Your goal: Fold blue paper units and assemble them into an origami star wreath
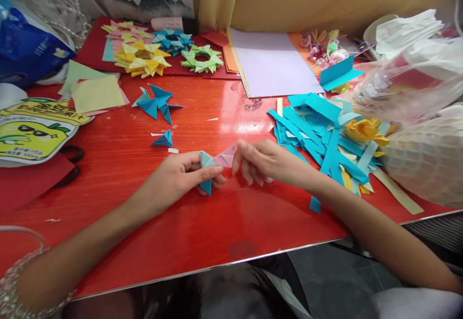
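Note:
Over the middle of the red table, my left hand [188, 174] pinches a folded paper piece [206, 160] in light and darker blue between thumb and fingers. A pink folded paper piece [226, 157] adjoins it on the right; whether the two are interlocked I cannot tell. My right hand [258, 159] has thumb and index finger closed on the pink piece's right tip. Beyond my left hand lie a small blue folded triangle [163, 139] and several joined blue folded pieces [158, 102].
Finished paper rings [201, 59] lie at the back on red sheets. A lilac paper stack [275, 61] is behind my right hand, with a heap of blue strips [314, 126] to the right. Square papers [97, 94] and a lemon-printed pouch [36, 131] lie left.

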A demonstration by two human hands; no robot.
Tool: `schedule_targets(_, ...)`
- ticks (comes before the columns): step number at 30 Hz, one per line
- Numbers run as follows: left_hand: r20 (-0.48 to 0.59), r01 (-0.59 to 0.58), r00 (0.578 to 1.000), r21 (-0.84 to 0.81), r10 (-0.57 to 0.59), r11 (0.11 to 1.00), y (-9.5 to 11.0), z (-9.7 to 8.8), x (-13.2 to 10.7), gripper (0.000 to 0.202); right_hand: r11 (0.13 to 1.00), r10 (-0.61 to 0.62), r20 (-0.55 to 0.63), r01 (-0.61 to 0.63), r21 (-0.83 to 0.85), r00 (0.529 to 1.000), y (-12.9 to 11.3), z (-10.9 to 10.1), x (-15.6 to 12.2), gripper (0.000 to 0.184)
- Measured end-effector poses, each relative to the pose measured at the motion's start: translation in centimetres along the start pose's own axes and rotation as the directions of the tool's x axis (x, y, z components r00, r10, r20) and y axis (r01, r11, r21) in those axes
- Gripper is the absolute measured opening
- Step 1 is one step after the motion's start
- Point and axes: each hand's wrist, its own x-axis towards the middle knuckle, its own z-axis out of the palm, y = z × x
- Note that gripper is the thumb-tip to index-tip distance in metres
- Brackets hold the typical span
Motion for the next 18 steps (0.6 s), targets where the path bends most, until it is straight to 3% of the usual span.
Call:
schedule_targets(3,0.012,-0.03,0.999,-0.022,0.03,0.999,0.2,0.2,-0.3,0.023,0.999,-0.033,-0.172,0.038,0.027,0.984,0.5,-0.8,0.9,0.053)
schedule_targets(5,0.031,-0.071,0.997,-0.026,0.072,0.997,0.5,0.4,-0.7,0.023,0.994,-0.099,-0.226,0.085,-0.069,0.969,0.6,-1.0,1.9,0.045)
schedule_targets(9,0.067,-0.128,0.989,-0.079,0.134,0.989,1.1,0.8,-1.6,0.02,0.858,-0.349,-0.102,0.274,-0.434,0.932,-0.3,0.4,4.7,0.031)
schedule_targets(12,0.162,-0.146,0.974,-0.101,0.161,0.984,1.2,0.9,-2.1,0.018,0.748,-0.408,-0.012,0.327,-0.577,0.913,-1.8,2.6,7.1,0.051)
schedule_targets(14,0.216,-0.172,0.958,-0.105,0.191,0.979,1.2,1.0,-2.3,0.016,0.699,-0.412,-0.004,0.313,-0.643,0.911,-2.6,4.0,8.7,0.052)
schedule_targets(16,0.213,-0.23,0.946,-0.098,0.246,0.968,1.2,0.9,-2.3,0.013,0.692,-0.403,0.013,0.313,-0.65,0.915,-3.3,5.0,10.2,0.029)
schedule_targets(18,0.137,-0.309,0.939,-0.065,0.315,0.949,1.3,0.9,-2.3,0.011,0.761,-0.379,-0.004,0.309,-0.57,0.926,-3.5,5.1,11.0,0.009)
